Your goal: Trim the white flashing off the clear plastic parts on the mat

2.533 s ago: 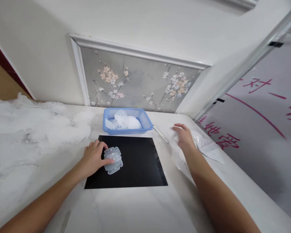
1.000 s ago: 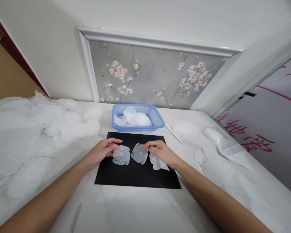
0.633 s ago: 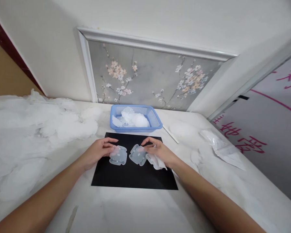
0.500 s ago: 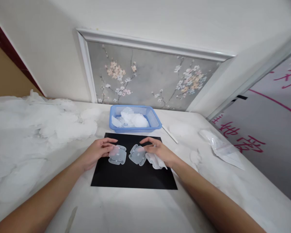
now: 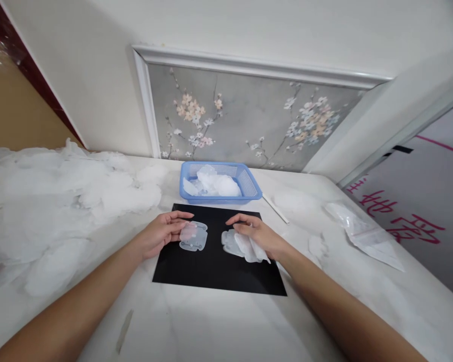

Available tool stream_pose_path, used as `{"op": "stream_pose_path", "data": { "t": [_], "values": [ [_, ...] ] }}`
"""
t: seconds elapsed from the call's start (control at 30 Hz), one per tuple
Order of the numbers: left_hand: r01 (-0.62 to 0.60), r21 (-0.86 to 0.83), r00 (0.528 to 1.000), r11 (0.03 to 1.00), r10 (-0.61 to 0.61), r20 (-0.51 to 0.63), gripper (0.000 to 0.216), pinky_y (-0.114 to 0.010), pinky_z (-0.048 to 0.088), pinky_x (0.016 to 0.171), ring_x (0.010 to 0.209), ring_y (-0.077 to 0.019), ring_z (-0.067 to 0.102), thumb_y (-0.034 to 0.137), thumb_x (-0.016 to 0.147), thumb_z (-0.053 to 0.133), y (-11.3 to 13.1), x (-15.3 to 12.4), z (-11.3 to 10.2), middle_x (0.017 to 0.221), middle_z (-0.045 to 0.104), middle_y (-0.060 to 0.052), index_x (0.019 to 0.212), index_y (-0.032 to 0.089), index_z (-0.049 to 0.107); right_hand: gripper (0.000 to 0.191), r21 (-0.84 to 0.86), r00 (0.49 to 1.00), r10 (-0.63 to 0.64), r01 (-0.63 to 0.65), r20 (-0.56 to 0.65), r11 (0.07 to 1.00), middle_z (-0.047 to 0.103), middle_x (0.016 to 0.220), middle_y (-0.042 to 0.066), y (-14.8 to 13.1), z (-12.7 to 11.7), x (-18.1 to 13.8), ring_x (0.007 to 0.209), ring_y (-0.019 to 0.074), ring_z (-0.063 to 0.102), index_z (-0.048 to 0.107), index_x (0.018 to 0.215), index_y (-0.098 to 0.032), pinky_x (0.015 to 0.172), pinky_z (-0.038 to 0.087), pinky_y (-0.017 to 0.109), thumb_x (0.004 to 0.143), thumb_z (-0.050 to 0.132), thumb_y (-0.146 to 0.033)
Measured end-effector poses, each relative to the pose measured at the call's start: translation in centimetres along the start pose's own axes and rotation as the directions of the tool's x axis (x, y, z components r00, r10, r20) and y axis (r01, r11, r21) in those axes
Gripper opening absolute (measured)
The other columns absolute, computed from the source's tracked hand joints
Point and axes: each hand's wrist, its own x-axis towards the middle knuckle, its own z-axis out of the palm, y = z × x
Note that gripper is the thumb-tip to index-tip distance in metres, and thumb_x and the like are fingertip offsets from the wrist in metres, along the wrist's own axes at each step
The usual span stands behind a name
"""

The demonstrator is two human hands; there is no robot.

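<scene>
A black mat [image 5: 211,266] lies on the white marble table. Two translucent plastic pieces rest on it. My left hand [image 5: 162,235] pinches the left plastic piece [image 5: 194,242] at its left edge, thumb under and fingers on top. My right hand [image 5: 258,236] covers the right plastic piece [image 5: 229,242] and has a white cloth [image 5: 251,249] tucked under its fingers, pressed onto that piece.
A blue basket [image 5: 249,185] with more translucent pieces stands behind the mat. A heap of white wadding [image 5: 60,196] fills the left side. A white stick [image 5: 275,208] and a clear plastic bag [image 5: 362,234] lie to the right.
My right hand brought a white cloth over from the right and took one piece off the stack. The two pieces now lie farther apart, the right one under the cloth.
</scene>
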Motion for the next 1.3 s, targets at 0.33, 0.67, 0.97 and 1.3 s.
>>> {"op": "stream_pose_path", "data": {
  "t": [0.33, 0.67, 0.97, 1.3],
  "values": [
    [-0.095, -0.047, 0.99, 0.994, 0.099, 0.1, 0.028, -0.038, 0.052, 0.093, 0.095, -0.0201, 0.069, 0.027, 0.076, 0.075, 0.0, -0.8, 1.5, 0.099, 0.074, -0.005, 0.102, 0.019, 0.069, 0.053, 0.171, 0.991, 0.016, -0.039, 0.135, 0.984, 0.047, 0.05, -0.01, -0.3, 3.3, -1.4, 0.044, 0.007, 0.04, 0.067, 0.104, -0.021, 0.048, 0.033, 0.022, 0.058, 0.086, -0.039],
    [-0.015, -0.027, 0.977, 1.0, 0.021, 0.214, 0.049, -0.041, 0.05, 0.095, 0.104, -0.0234, 0.066, 0.034, 0.079, 0.073, -0.2, -2.2, 3.6, 0.118, 0.067, -0.009, 0.124, 0.022, 0.058, 0.011, 0.031, 0.961, -0.276, 0.276, 0.004, 0.961, 0.073, 0.091, 0.004, 0.2, 3.5, -1.3, 0.077, 0.0196, 0.064, 0.076, 0.069, -0.022, 0.065, 0.05, 0.03, 0.066, 0.076, -0.033],
    [-0.174, 0.035, 0.972, 0.984, 0.166, 0.166, 0.045, -0.035, 0.054, 0.087, 0.087, -0.0179, 0.069, 0.025, 0.074, 0.076, 0.3, -2.1, 3.1, 0.094, 0.071, -0.003, 0.116, 0.02, 0.061, 0.011, -0.007, 0.96, -0.276, 0.276, -0.036, 0.961, 0.076, 0.089, 0.005, 0.3, 3.2, -1.2, 0.083, 0.0219, 0.068, 0.078, 0.075, -0.024, 0.078, 0.051, 0.035, 0.069, 0.069, -0.027],
    [-0.241, 0.166, 0.968, 0.956, 0.226, 0.106, 0.034, -0.031, 0.055, 0.075, 0.077, -0.0168, 0.069, 0.03, 0.074, 0.074, 0.3, -1.9, 2.9, 0.083, 0.069, -0.001, 0.104, 0.019, 0.063, 0.013, 0.025, 0.922, -0.263, 0.281, -0.284, 0.959, 0.074, 0.081, 0.005, 0.3, 2.8, -0.7, 0.074, 0.0202, 0.066, 0.076, 0.075, -0.02, 0.07, 0.051, 0.033, 0.066, 0.071, -0.027]
  ]
}}
